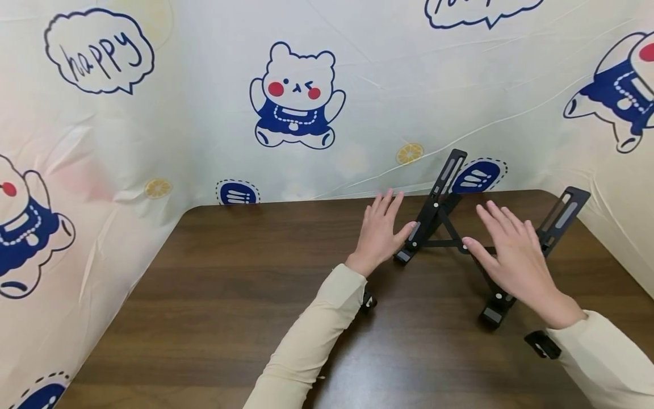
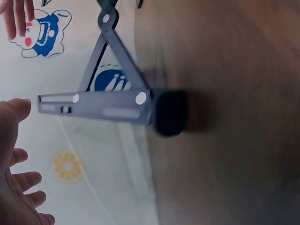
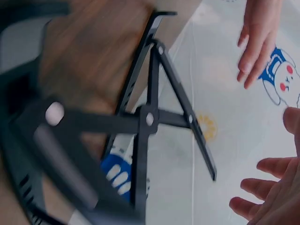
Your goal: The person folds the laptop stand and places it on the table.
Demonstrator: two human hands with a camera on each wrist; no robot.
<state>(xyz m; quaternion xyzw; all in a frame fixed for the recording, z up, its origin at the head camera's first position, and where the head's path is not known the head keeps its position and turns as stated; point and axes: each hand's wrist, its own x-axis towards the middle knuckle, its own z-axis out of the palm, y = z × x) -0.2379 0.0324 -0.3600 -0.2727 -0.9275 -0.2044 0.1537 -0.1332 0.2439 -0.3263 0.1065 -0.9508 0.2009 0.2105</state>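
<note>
A black folding laptop stand (image 1: 432, 211) stands unfolded on the right part of the table, its two slotted arms raised and joined by crossing bars. My left hand (image 1: 379, 233) hovers by the left arm of the stand, fingers spread, thumb overlapping it in the head view. Over the right arm, my right hand (image 1: 518, 264) is held out flat with spread fingers, hiding part of the crossbars. Neither hand grips anything. In the left wrist view, the stand (image 2: 93, 107) lies beyond the left thumb; the right wrist view shows the stand's hinge bars (image 3: 149, 119) up close.
The brown wood-grain table (image 1: 230, 284) has rounded back corners. Behind and beside it hangs a pale printed cloth (image 1: 204, 113) with cartoon bears and lemon slices. A small black device (image 1: 543, 345) sits at the right wrist, another (image 1: 368, 301) at the left.
</note>
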